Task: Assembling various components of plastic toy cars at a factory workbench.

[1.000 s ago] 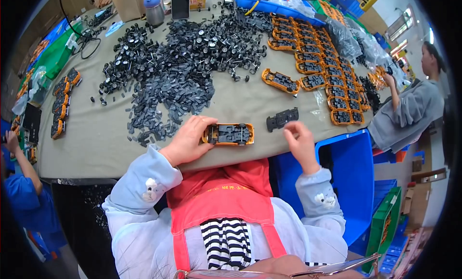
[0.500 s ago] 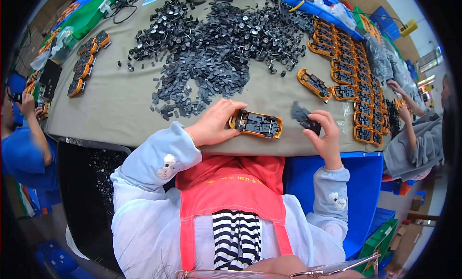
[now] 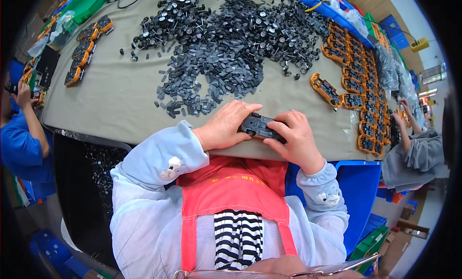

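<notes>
An upside-down toy car [image 3: 259,135] with an orange body lies between my hands near the table's front edge. A dark grey base plate [image 3: 259,123] now covers its underside. My left hand [image 3: 224,126] closes around the car's left end, thumb in front and fingers behind. My right hand [image 3: 299,138] is bent over the right end, its fingers and thumb on the base plate and the car's sides. That end is partly hidden under the fingers. Beyond them lies a heap of small black flat pieces [image 3: 211,72].
Black wheels on axles [image 3: 284,38] are piled at the back. Rows of upturned orange toy cars [image 3: 368,101] fill the right side, one car [image 3: 327,90] lying apart. More cars [image 3: 82,55] line the left. A black bin [image 3: 79,182] and blue bin [image 3: 358,192] flank me. People work on both sides.
My right hand has moved left, bringing the dark base plate onto the car's underside. The car's open inside is now covered. My left hand has stayed on the car. The view has shifted slightly.
</notes>
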{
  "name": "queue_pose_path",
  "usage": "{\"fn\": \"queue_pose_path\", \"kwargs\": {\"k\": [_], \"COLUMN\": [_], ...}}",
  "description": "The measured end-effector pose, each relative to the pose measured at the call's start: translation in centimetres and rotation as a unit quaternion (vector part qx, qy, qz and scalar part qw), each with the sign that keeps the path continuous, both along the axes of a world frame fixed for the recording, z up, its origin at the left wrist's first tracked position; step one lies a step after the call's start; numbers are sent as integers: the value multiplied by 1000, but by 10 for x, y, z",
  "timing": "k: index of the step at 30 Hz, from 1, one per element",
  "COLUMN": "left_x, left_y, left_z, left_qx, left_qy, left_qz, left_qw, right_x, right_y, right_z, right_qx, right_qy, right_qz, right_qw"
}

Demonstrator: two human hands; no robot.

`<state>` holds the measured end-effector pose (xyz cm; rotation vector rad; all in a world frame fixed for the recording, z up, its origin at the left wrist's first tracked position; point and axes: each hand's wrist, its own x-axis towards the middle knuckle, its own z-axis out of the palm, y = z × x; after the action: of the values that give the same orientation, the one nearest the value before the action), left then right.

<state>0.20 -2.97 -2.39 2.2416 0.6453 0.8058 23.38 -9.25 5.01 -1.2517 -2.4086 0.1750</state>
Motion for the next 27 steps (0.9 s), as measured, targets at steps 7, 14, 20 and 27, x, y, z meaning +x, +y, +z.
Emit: {"fn": "queue_pose_path", "kwargs": {"k": [7,14,20,27], "left_x": [4,14,36,42], "left_y": [3,-3,-10,-10], "left_z": [-1,17,23,28], "left_qx": [-10,66,130,84], "left_qy": [14,4,37,100], "left_qz": [5,39,12,18], "left_qw": [1000,997,991,991], "right_x": [4,37,42,43], "right_y": [3,-14,-16,-11], "right_z": [-3,-19,-35,-33], "right_qx": [-53,-153,-158,-203], "right_qy": [14,186,146,197], "right_qz": [-25,-130,-128,-131], "right_qw": [998,962,968,950]}}
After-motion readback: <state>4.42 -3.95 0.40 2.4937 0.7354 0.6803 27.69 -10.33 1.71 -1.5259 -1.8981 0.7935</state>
